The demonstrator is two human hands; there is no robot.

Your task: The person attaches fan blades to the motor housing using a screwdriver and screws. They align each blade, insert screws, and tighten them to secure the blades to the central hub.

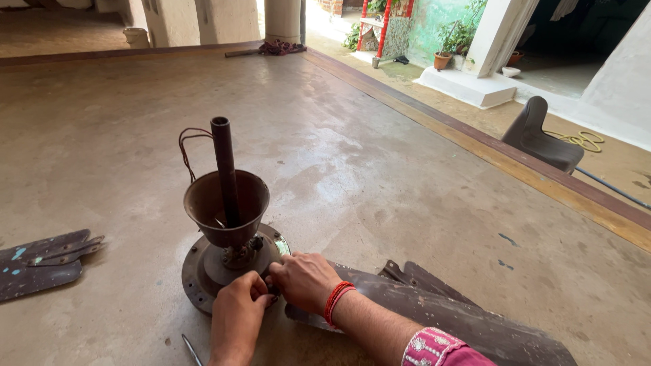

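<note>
Both hands meet at the near rim of a rusty ceiling-fan motor (203,271), a round, flat metal disc lying on the floor. The left hand (236,317) has its fingers curled in tight, pinching something small at the disc's edge; what it pinches is hidden under the knuckles. The right hand (306,279) presses against it from the other side, fingers bent down onto the same spot, so whether it grips anything cannot be told. A band of red-orange thread (337,300) circles the right wrist, and a pink embroidered sleeve (441,349) shows further back along that arm.

Just above the grip stands a dull brown, cone-shaped metal cup (227,203), mouth up, with a dark tubular rod (224,166) rising upright through it. Thin reddish wires (186,146) loop out beside the rod.

Under the right forearm lies a long, curved, dark fan blade (434,315), worn and matte, its end touching the motor. Just beside the left wrist a slim metal tool tip (192,349) rests on the floor. Well off to the left lie more blades (41,264), flaked with pale blue paint. The floor (380,176) is smooth, stained concrete. Far to the right stands a grey plastic chair (542,135).
</note>
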